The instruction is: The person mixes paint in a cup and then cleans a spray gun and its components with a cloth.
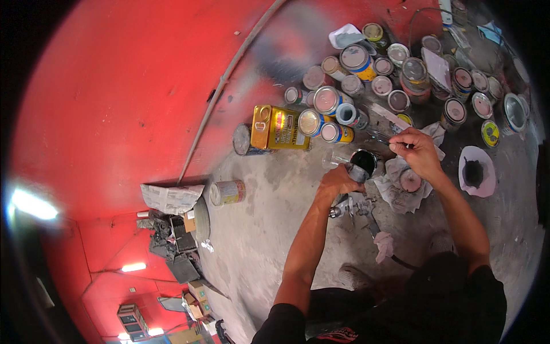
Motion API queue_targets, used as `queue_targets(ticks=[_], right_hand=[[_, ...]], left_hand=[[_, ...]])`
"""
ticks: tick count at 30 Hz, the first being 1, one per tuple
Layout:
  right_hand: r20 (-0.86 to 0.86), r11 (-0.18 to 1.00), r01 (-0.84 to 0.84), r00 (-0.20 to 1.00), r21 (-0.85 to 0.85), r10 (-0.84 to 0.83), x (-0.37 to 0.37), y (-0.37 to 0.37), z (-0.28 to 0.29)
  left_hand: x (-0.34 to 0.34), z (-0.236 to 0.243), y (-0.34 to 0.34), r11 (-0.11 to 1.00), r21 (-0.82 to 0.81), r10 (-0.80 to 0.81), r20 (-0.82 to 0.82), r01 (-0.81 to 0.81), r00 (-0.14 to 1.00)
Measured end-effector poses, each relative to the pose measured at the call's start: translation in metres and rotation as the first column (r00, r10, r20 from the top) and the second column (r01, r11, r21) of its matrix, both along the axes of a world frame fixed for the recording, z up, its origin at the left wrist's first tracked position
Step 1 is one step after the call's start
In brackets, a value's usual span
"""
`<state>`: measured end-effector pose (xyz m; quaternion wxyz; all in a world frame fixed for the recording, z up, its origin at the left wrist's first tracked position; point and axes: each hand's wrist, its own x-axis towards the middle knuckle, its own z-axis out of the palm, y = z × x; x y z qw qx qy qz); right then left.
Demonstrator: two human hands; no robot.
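Note:
My left hand [337, 182] is closed around a small grey cup [359, 173] beside an open can of black paint [366, 157]. Just below that hand is a metal spray gun [356, 205] with a hose; whether the cup is joined to it I cannot tell. A clear plastic cup [334, 160] shows past my left fingers. To the right, my right hand [420, 153] pinches a thin, stick-like thing [377, 136], its tip pointing left toward the cans. Under my right wrist lies crumpled whitish cloth or paper [397, 186] with a round pinkish lid [410, 180].
Many paint cans [326, 100] crowd the far side, next to a gold rectangular tin [281, 127]. A single can [227, 192] stands on the floor at left. At right lies a white holder with a black blot [473, 172]. A red wall [132, 86] rises at left.

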<state>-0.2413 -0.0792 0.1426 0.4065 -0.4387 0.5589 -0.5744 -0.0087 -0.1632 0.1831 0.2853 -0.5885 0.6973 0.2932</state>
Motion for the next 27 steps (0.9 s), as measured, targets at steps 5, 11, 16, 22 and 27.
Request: queue_targets(ticks=[5, 11, 16, 22, 27], right_hand=[[0.036, 0.999, 0.036, 0.999, 0.035, -0.037, -0.004, 0.004, 0.007], [0.079, 0.996, 0.085, 0.993, 0.032, -0.087, -0.012, 0.009, -0.001], [0.022, 0.995, 0.072, 0.997, 0.076, -0.074, -0.013, 0.014, 0.002], [-0.016, 0.994, 0.025, 1.0, 0.103, -0.023, -0.011, 0.023, 0.001], [-0.002, 0.994, 0.037, 0.999, 0.101, -0.037, -0.009, 0.041, 0.008]], left_hand=[[-0.005, -0.016, -0.014, 0.994, 0.065, -0.096, 0.077, 0.091, 0.992], [-0.007, -0.012, -0.021, 0.984, 0.087, -0.16, 0.045, 0.156, 0.986], [-0.015, 0.016, -0.015, 0.983, 0.003, -0.181, 0.087, 0.182, 0.98], [-0.02, 0.035, -0.003, 0.982, -0.073, -0.17, 0.087, 0.176, 0.982], [-0.014, 0.021, -0.008, 0.975, -0.034, -0.214, 0.113, 0.219, 0.97]])
